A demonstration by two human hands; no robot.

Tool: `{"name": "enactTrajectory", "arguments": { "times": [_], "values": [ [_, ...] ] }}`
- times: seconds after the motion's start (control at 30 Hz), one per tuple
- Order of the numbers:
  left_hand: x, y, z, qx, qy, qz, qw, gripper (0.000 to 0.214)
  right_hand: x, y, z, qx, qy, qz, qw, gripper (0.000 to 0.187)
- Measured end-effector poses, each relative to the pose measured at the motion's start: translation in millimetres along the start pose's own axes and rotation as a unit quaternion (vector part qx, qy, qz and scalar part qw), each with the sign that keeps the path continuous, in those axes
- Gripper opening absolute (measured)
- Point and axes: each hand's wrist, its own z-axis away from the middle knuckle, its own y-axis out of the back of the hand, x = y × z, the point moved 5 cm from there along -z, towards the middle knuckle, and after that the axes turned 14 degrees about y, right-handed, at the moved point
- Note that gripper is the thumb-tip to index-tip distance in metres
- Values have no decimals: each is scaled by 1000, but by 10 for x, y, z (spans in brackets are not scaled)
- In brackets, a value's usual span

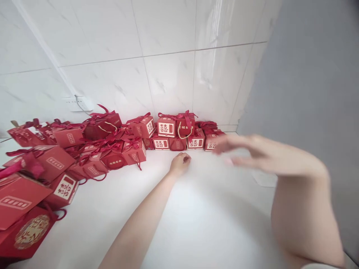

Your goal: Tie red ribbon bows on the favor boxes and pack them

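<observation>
My left hand [180,164] rests on the white tabletop with its fingers curled, and nothing shows in it. Just beyond it stands a low row of red gift boxes, among them a box with a white double-happiness panel [195,140] and a plain red box [177,144]. My right hand [249,149] is blurred by motion, its thumb and fingers apart. Its fingertips overlap the right-end gift box [211,142] in view; whether they touch it I cannot tell. On the upper layer sit a double-happiness box [166,127] and a rope-handled box [185,124] with a ribbon bow.
Many more red boxes with ribbons are stacked along the left, including a large box with a gold round emblem [32,231]. A tiled wall [168,82] rises behind, with a socket [80,104] and cable. A grey panel [308,93] bounds the right side.
</observation>
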Motion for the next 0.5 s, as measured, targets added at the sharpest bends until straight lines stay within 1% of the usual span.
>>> {"name": "enactTrajectory", "arguments": {
  "times": [0.03,0.07,0.1,0.13,0.2,0.27,0.3,0.37,0.5],
  "values": [
    [3,0,-7,0,-3,-3,1000,12,292,37,-187,-43,-36,35,998,44],
    [7,0,-12,0,-6,-6,1000,12,597,145,-340,14,-59,84,995,46],
    [13,1,-15,-1,-9,-8,1000,13,909,237,-432,91,-84,129,984,51],
    [19,1,-16,-3,-12,-10,1000,13,1214,277,-464,152,-110,158,969,58],
    [30,3,-14,-6,-16,-13,1000,13,1752,189,-434,171,-141,161,962,67],
    [37,6,-14,-6,-18,-15,1000,13,2144,84,-308,178,-177,150,956,76],
    [40,7,-16,-5,-18,-17,1000,13,2285,47,-238,180,-197,139,954,81],
    [44,4,-25,-4,-20,-18,1000,14,2472,24,-127,184,-225,113,950,87],
    [65,-22,-56,-11,-27,-22,999,14,2630,85,-59,197,-232,70,950,89]
  ]
}}
